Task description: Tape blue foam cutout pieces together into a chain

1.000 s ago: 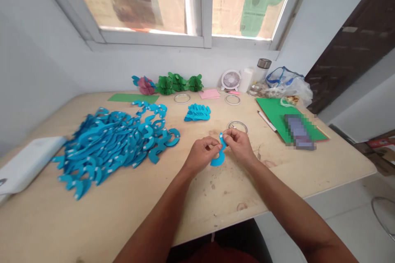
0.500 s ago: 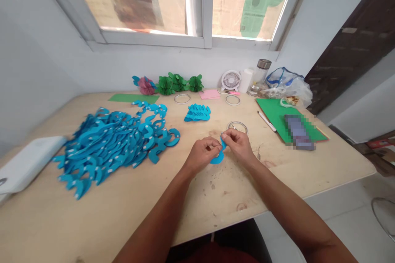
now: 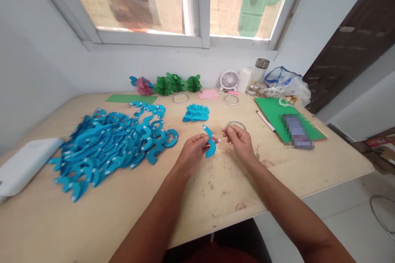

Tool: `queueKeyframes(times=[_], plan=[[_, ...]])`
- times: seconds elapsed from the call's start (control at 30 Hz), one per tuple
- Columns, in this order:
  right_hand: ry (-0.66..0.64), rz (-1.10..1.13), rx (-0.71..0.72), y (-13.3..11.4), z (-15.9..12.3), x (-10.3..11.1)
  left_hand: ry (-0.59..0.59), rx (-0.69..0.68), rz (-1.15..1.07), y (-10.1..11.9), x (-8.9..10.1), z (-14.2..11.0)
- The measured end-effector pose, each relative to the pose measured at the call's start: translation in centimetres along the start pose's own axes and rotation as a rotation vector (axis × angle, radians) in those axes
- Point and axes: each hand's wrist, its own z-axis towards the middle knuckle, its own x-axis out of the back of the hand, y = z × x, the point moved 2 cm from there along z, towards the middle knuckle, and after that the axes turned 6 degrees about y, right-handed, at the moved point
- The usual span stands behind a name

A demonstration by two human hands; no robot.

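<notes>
My left hand [image 3: 193, 151] pinches a curved blue paper cutout [image 3: 210, 144] and holds it upright just above the wooden table [image 3: 216, 189]. My right hand [image 3: 240, 141] is a little to its right, fingers pinched together near a small white tab at the cutout's edge; what they hold is too small to make out. A tape ring [image 3: 236, 125] lies just behind my right hand. A large heap of the same blue cutouts [image 3: 111, 139] covers the table's left side. A small stack of blue cutouts [image 3: 196, 113] lies behind my hands.
Along the wall stand green and pink paper flowers [image 3: 173, 84], a small white fan [image 3: 229, 79], a jar [image 3: 259, 72] and a plastic bag [image 3: 286, 84]. Green sheets [image 3: 271, 111] with a pen [image 3: 264, 120] lie right. A white box [image 3: 26, 164] sits far left. Two more tape rings [image 3: 180, 98] lie behind.
My hands have drawn apart. The left hand now holds the cutout alone and has turned it upright, while the right hand has come off it to the right.
</notes>
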Motion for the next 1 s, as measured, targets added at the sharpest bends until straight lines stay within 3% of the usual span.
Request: queueKeyframes(times=[0.2,0.67,0.87,1.0], plan=[[-0.051,-0.085,-0.043,0.9,0.1,-0.2,0.011,0.002,-0.126,0.0,0.2,0.1],[-0.153,-0.034,-0.149,1.6,-0.1,-0.7,0.023,0.003,-0.134,-0.4,0.0,0.2],[-0.139,0.074,-0.172,0.5,-0.2,-0.6,0.194,-0.023,-0.041,-0.7,0.6,0.7],[-0.143,0.164,-0.155,-0.3,-0.3,-0.6,0.160,-0.015,0.066,-0.6,0.2,0.5]])
